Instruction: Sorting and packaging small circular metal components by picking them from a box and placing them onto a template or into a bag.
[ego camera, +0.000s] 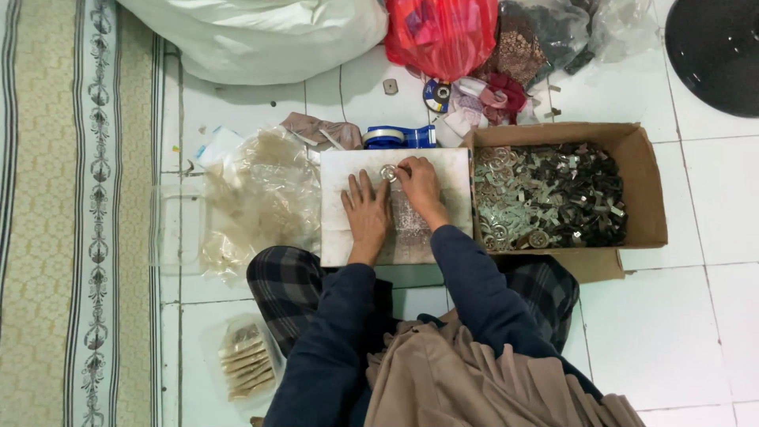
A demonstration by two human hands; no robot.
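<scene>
We pin the clear packet (409, 224) flat on the white board (338, 207) with our left hand (367, 209), fingers spread open, while our right hand (419, 186) pinches the small metal ring (388, 172) near the board's far edge.

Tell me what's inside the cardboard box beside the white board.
The cardboard box holds a heap of small metal pieces, silvery and dark, some ring-shaped. The box bottom is covered.

White tiled floor (696, 332) under even, soft light.
Patterned beige rug (71, 237) with striped border along one side; big white sack (261, 32) and red plastic bag (443, 32) at the far edge, dark round disc (715, 47) in the corner.
</scene>
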